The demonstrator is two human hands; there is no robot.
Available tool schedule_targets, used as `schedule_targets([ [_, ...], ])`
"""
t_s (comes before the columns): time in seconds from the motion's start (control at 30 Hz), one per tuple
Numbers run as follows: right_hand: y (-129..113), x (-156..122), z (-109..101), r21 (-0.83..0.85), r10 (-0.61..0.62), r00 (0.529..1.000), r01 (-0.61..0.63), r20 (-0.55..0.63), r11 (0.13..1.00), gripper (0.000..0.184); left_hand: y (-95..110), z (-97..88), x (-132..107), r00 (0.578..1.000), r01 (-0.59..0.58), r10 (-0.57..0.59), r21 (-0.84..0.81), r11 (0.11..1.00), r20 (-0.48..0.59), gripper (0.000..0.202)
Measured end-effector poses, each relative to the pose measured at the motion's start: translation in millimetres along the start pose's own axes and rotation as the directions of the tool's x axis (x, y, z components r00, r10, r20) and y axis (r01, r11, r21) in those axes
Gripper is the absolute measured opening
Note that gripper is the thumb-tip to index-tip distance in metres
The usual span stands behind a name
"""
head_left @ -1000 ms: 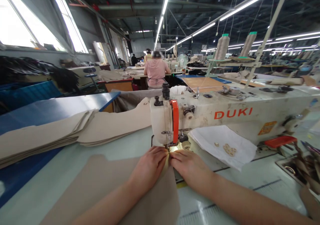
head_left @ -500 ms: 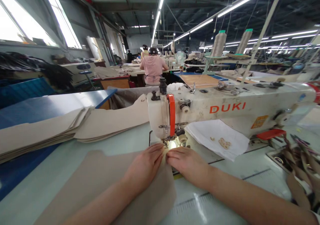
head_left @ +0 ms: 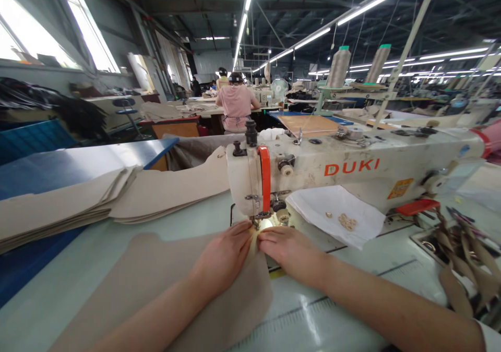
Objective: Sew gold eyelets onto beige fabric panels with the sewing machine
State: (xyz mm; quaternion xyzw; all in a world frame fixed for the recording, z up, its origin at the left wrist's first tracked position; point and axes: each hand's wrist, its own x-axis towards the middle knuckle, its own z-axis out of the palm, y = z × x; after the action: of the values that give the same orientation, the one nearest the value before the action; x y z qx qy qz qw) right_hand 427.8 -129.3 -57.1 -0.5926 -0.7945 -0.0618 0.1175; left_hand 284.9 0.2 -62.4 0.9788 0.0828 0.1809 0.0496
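Resting on a taupe fabric panel [head_left: 148, 268] just in front of the needle area, the left hand [head_left: 225, 258] lies palm down in the head view, its fingers [head_left: 239, 229] held side by side with their tips near the presser foot [head_left: 256, 220]. The right hand [head_left: 291, 253] comes in from the other side, its fingers [head_left: 270, 233] bent and close together, tips at the panel's edge; whether either hand pinches the material or only presses it, I cannot tell. The panel lies on the pale surface [head_left: 297, 315], spreading under the left forearm toward the viewer, its far corner under the head of the white sewing machine [head_left: 305, 159], which is lettered DUKI in orange. A small light glows just beside the fingertips.

Right of the needle, a white sheet [head_left: 309, 201] rests beneath the machine's arm with small gold-coloured rings [head_left: 347, 221] on it. Farther right are a red tray [head_left: 417, 207] and taupe straps [head_left: 456, 258] with metal rings. Ruler markings [head_left: 395, 270] run along the surface near the right forearm. On the left, cut panels [head_left: 58, 201] lie in overlapping stacks. Two thread cones [head_left: 338, 68] stand behind the machine, and a co-worker in a pink top [head_left: 237, 104] sits farther back, facing away.
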Motion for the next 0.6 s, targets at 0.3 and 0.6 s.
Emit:
schedule_targets([
  [0.3, 0.1, 2.3, -2.5, 0.004, 0.012, 1.000, -0.012, 0.026, 1.000, 0.009, 0.5, 0.9, 0.1, 0.999, 0.051, -0.051, -0.037, 0.998, 0.005, 0.037],
  [0.6, 2.3, 0.0, 3.3, 0.052, 0.012, 1.000, -0.011, -0.024, 0.999, 0.010, 3.0, -1.4, 4.4, 0.999, 0.038, -0.039, -0.049, 0.998, -0.016, 0.035],
])
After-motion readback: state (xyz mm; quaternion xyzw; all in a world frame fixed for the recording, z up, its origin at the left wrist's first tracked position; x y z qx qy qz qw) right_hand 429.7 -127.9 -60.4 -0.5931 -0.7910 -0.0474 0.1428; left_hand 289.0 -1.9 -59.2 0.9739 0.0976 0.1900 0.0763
